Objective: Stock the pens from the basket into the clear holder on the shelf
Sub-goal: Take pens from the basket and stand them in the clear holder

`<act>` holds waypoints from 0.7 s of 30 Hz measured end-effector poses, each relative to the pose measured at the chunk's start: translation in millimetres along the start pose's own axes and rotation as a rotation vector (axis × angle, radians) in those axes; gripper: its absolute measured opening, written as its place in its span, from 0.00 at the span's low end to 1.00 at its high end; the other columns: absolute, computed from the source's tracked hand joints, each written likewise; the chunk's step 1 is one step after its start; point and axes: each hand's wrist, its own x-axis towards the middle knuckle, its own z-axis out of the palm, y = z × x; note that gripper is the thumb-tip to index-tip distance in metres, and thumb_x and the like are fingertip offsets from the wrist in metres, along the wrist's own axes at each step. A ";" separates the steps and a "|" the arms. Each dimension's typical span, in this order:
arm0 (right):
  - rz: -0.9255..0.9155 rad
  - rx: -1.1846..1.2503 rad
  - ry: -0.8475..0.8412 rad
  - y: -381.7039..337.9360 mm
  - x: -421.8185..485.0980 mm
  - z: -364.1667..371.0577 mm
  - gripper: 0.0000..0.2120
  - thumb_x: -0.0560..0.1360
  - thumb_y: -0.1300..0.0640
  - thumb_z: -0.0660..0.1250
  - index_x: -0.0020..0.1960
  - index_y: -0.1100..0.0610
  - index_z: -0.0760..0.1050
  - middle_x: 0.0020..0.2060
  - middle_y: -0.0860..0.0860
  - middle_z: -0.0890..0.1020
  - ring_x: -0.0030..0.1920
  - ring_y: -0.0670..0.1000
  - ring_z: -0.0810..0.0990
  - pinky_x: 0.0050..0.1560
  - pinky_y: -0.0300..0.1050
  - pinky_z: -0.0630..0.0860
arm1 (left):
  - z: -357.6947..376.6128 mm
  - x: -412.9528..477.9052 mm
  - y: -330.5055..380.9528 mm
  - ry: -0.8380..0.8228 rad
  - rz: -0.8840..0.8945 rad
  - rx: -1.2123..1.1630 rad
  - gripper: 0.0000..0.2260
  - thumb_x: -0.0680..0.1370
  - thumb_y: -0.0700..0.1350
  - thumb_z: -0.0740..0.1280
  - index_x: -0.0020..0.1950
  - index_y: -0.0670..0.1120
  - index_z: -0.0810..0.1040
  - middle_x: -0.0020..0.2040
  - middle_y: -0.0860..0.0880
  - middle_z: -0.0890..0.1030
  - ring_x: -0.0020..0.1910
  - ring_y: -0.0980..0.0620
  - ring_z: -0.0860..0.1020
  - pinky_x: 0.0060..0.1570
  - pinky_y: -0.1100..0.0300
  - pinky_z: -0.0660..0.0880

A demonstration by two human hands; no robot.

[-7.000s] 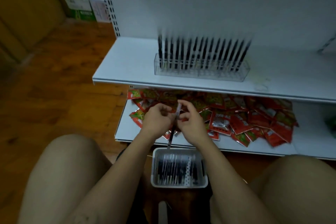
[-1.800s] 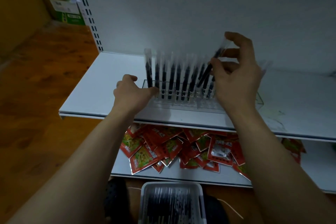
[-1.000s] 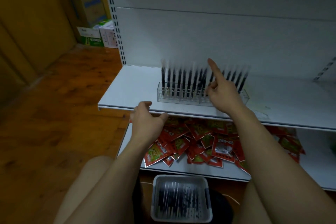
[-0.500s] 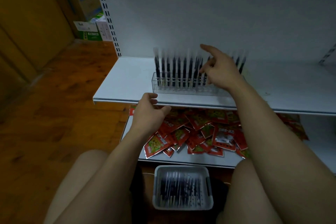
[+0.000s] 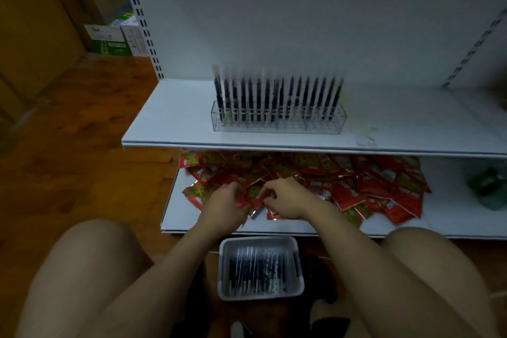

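1. My left hand point(image 5: 223, 204) and right hand point(image 5: 285, 197) hover close together over the red foil snack packets point(image 5: 356, 181), fingers curled; I cannot tell whether they pinch anything.
2. The black pens in clear sleeves point(image 5: 260, 273) lie in the grey plastic basket point(image 5: 299, 289) between my knees; the clear acrylic holder point(image 5: 277, 123) sits on the white metal shelf point(image 5: 170, 118), nearly full.
3. I'd lift one pen by its sleeve top and seat it upright in a free slot.
4. No writing is legible.
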 end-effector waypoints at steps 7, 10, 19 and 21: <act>0.189 0.054 -0.246 35.5 1.2 101.3 0.18 0.78 0.57 0.62 0.67 0.57 0.73 0.65 0.57 0.75 0.59 0.57 0.77 0.53 0.46 0.73 | 35.3 -1.5 -32.0 -0.189 -0.058 0.204 0.19 0.74 0.50 0.70 0.63 0.47 0.74 0.61 0.47 0.78 0.58 0.47 0.76 0.54 0.56 0.74; 0.273 0.163 -0.333 39.7 1.2 141.0 0.13 0.78 0.61 0.61 0.60 0.61 0.76 0.55 0.61 0.79 0.49 0.59 0.78 0.44 0.45 0.72 | 49.2 -4.2 -44.5 -0.277 -0.116 0.224 0.21 0.74 0.52 0.71 0.65 0.47 0.73 0.62 0.46 0.77 0.58 0.48 0.76 0.56 0.55 0.74; 0.460 0.141 -0.433 88.5 30.6 200.8 0.15 0.77 0.59 0.60 0.31 0.58 0.66 0.34 0.53 0.71 0.36 0.52 0.72 0.34 0.41 0.67 | 91.0 10.4 -93.2 -0.401 -0.420 0.056 0.19 0.75 0.50 0.70 0.62 0.44 0.74 0.58 0.44 0.79 0.48 0.51 0.77 0.44 0.62 0.73; 0.529 0.174 -0.440 96.6 42.3 212.9 0.12 0.77 0.56 0.61 0.38 0.61 0.70 0.44 0.56 0.75 0.44 0.54 0.76 0.44 0.42 0.71 | 107.8 13.0 -102.0 -0.399 -0.518 -0.042 0.13 0.75 0.48 0.69 0.56 0.43 0.78 0.53 0.43 0.81 0.48 0.49 0.79 0.45 0.59 0.77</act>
